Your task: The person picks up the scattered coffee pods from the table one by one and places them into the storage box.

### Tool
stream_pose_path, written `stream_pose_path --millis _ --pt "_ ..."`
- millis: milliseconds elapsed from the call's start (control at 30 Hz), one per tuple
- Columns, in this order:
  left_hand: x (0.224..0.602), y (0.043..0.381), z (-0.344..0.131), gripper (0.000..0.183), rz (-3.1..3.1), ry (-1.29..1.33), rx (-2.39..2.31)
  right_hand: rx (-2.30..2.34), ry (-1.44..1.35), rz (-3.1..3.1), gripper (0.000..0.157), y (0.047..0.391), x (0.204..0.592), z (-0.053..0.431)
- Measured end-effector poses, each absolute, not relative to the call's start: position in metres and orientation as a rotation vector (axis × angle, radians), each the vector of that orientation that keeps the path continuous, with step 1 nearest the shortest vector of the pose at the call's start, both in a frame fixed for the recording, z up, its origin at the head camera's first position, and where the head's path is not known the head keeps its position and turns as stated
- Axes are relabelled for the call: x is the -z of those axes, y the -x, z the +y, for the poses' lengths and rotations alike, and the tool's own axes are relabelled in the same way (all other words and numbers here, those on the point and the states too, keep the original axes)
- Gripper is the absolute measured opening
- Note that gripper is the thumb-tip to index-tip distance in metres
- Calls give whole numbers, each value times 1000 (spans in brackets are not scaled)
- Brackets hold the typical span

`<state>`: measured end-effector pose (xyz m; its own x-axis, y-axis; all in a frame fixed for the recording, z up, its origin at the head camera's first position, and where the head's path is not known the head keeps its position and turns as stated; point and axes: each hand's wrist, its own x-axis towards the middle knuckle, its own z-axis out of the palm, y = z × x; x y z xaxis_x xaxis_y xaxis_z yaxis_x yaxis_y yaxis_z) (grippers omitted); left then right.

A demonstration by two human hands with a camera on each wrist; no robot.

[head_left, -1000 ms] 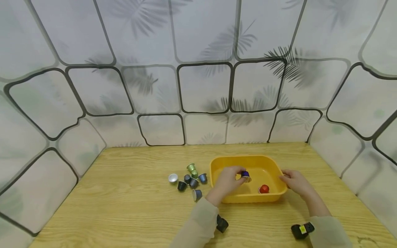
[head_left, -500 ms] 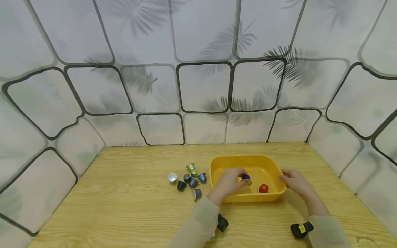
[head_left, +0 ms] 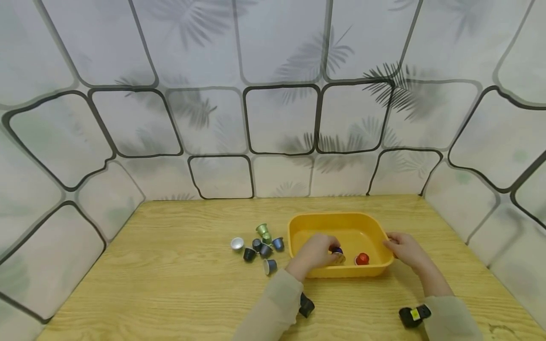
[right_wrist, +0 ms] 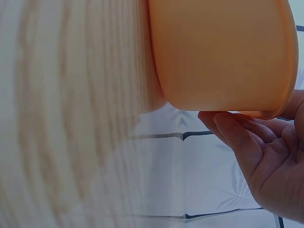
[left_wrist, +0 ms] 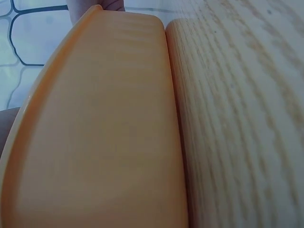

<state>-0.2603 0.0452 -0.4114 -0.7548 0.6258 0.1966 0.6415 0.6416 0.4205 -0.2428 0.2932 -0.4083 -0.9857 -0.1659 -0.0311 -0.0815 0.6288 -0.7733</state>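
Observation:
Inside the yellow plastic tray, my left hand pinches a dark blue coffee capsule low near the tray floor; the fingers partly hide it. A red coffee capsule lies in the tray just to the right. My right hand grips the tray's right rim. From the right wrist, that hand shows with its fingers under the rim against the outer wall. The left wrist view is mostly filled by the tray's outer side, and the left hand's grasp is hidden there.
Left of the tray, several coffee capsules lie clustered on the wooden table: green, blue, black and a white-looking one. A grey-blue capsule lies nearer. A patterned curtain surrounds the table's back and sides.
My left hand has lowered the dark blue capsule slightly toward the tray floor. The right hand keeps its place on the rim, and the tray and other capsules stay put.

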Motion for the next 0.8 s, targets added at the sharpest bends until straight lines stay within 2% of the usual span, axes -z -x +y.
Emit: stream_pose_path --millis 800 --pt "411 263 50 9 -2940 1112 626 1270 194 2745 45 243 408 294"
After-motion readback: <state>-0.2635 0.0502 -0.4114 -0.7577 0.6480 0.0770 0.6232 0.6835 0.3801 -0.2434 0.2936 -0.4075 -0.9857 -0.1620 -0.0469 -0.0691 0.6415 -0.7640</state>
